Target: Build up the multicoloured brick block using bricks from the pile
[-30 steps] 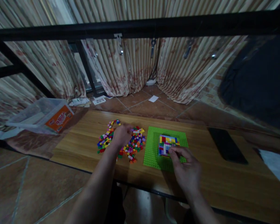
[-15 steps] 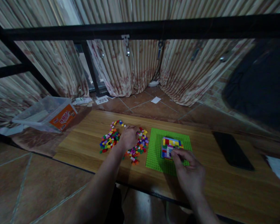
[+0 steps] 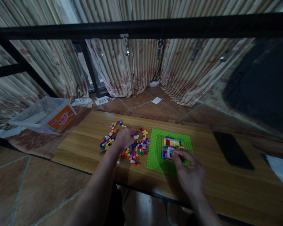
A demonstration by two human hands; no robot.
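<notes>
"What does the left hand (image 3: 125, 138) hide?"
"Some bricks (image 3: 139, 150); whether it grips one, I can't tell."
"The right hand (image 3: 191, 169)?"
"It covers part of the build (image 3: 169, 142). Anything it pinches is too small to tell."
"The paper (image 3: 279, 171)?"
"Cut off by the right edge."

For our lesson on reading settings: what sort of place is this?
Probably a room in a home: patterned curtains hang beyond a wooden table, and colourful toy bricks lie on it.
</notes>
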